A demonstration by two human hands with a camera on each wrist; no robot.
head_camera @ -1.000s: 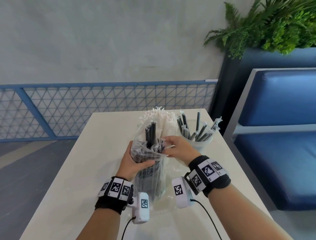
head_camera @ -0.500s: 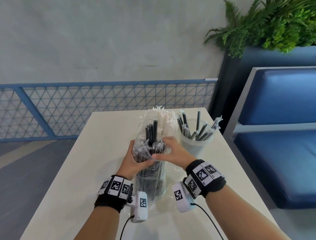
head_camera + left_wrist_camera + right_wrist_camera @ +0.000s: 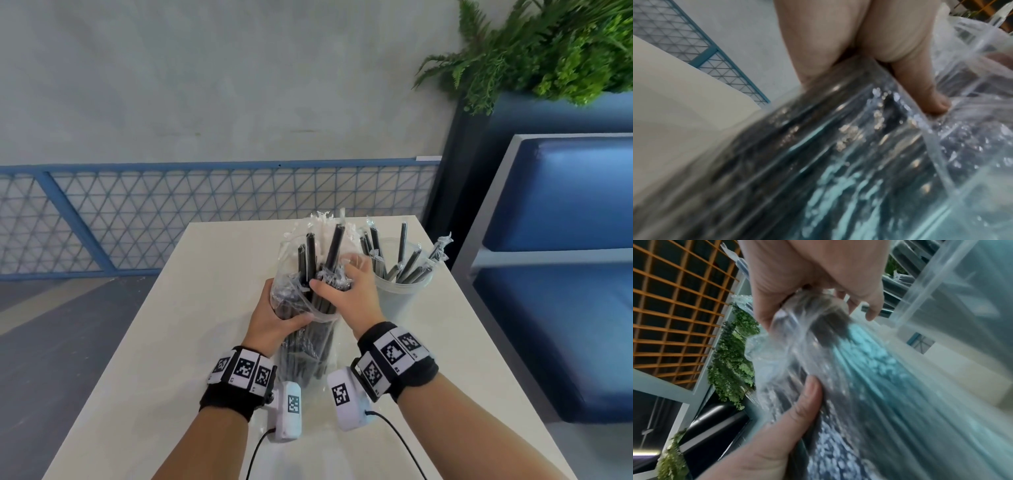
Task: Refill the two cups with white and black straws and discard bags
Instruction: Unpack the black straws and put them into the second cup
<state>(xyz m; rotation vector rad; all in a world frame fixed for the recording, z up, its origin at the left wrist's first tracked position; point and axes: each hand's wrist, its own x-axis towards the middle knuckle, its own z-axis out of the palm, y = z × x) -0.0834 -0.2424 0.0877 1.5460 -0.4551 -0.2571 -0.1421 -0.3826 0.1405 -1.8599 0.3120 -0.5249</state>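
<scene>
The clear bag [image 3: 301,308] of black straws [image 3: 334,250] stands on the white table [image 3: 171,325]. The left hand [image 3: 274,318] wraps around the bag's side. The right hand [image 3: 349,291] grips a bunch of straws at its open top. A cup [image 3: 400,291] with black straws stands just beside it.

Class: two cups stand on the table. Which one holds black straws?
The clear cup right of the right hand; the other cup, behind the bag, holds white straws.

Bag [image 3: 859,162] blurred in both wrist views; white straws' cup hidden behind it
</scene>
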